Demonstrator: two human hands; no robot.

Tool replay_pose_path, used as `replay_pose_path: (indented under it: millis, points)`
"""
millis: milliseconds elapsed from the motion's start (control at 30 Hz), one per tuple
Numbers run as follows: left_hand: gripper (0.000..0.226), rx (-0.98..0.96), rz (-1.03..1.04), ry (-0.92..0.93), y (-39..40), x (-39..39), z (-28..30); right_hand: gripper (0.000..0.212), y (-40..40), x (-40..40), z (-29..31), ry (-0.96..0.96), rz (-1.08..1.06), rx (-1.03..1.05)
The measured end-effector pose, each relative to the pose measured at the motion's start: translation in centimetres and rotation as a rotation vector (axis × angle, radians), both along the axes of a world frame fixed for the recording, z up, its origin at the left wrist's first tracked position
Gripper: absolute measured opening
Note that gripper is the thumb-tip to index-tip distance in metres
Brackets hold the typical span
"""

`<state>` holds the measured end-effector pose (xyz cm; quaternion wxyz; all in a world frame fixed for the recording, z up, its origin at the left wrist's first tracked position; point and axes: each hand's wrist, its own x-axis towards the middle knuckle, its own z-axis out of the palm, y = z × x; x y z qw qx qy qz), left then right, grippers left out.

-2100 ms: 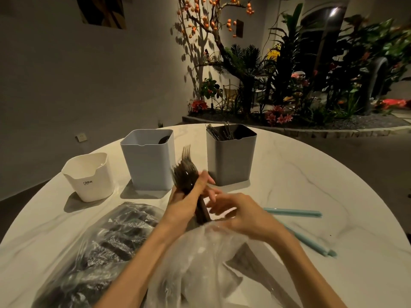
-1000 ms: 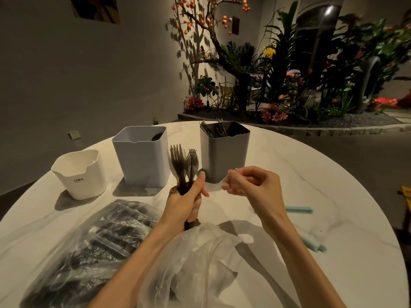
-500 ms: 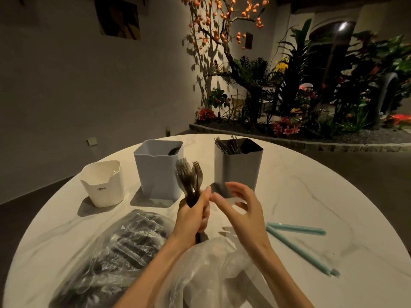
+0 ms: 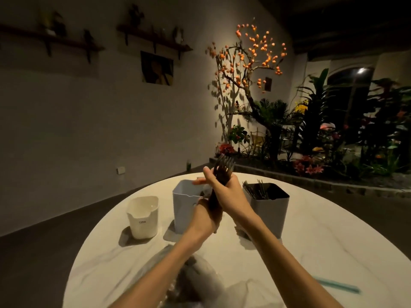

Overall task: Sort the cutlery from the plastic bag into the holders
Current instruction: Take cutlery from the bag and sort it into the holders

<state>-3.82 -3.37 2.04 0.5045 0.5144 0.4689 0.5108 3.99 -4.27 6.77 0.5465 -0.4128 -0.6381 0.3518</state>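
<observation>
Marble table (image 4: 311,241): both hands, right hand (image 4: 226,192) and left hand (image 4: 205,216), grasp the fork bundle (image 4: 222,172) upright (tines up), apparently for insertion into a holder (image 4: 186,203).

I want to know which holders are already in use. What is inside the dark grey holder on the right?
The dark grey holder has thin dark cutlery standing in it, tops poking above the rim at its left side. Its walls hide the lower parts, so kind and count are unclear.
</observation>
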Motion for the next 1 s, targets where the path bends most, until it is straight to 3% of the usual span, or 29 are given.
replay_pose_path:
  millis: [100, 200, 333, 433, 467, 533, 667, 800, 1000]
  points:
    - [0.021, 0.004, 0.006, 0.012, 0.2, -2.1, 1.2, 0.036, 0.7, -1.4, 2.3, 0.191, 0.094, -0.011]
    - [0.019, 0.106, 0.070, 0.304, 0.4, -4.6, 1.7, 0.028, 1.6, -2.7, 4.2, 0.478, 0.173, -0.046]
    - [0.020, 0.155, 0.070, 0.458, 2.0, -6.6, 2.8, 0.057, 4.1, -4.5, 6.2, 0.611, 0.230, -0.157]
    - [0.016, 0.140, 0.155, 0.504, 4.1, -8.4, 3.7, 0.055, 6.4, -5.0, 7.9, 0.758, 0.166, -0.131]
    - [0.025, 0.137, 0.165, 0.460, 5.1, -9.3, 3.5, 0.054, 7.4, -4.8, 8.4, 0.782, 0.125, -0.107]
    - [0.042, 0.080, 0.165, 0.390, 6.7, -11.1, 3.0, 0.050, 9.6, -4.4, 8.4, 0.734, 0.038, -0.063]
    - [0.043, 0.034, 0.158, 0.392, 8.3, -12.8, 1.8, 0.037, 13.4, -4.0, 4.3, 0.612, -0.092, -0.125]
    - [0.045, -0.006, 0.153, 0.413, 9.8, -12.6, 0.3, 0.042, 15.5, -5.0, 0.5, 0.615, -0.176, -0.243]
    - [0.041, -0.042, 0.138, 0.403, 11.3, -12.3, -1.0, 0.026, 17.1, -5.8, -1.9, 0.477, -0.058, -0.195]
